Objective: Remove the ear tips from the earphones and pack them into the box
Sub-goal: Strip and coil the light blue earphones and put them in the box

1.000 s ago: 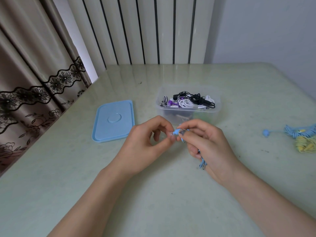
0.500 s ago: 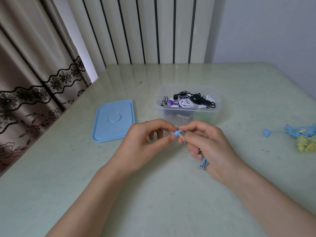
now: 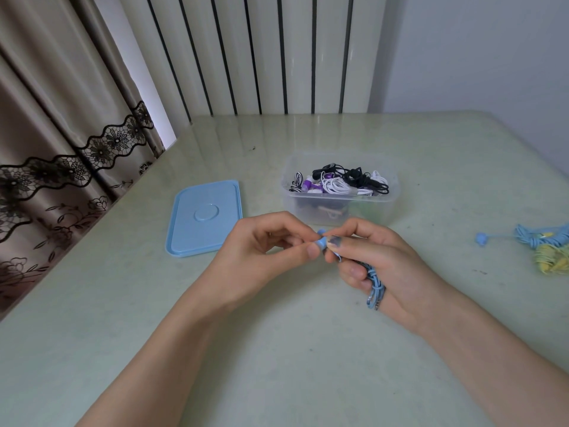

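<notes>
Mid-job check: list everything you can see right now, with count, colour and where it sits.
box: one, clear plastic, open, table centre, holding black, white and purple earphones
lid: one, light blue, flat on table left of box
blue earphones: one coiled set, right edge
yellow earphones: one coiled set, just nearer than the blue
held earphone: one, blue, pinched between both hands; cable in right palm
table: one, pale green
left hand: one
right hand: one
</notes>
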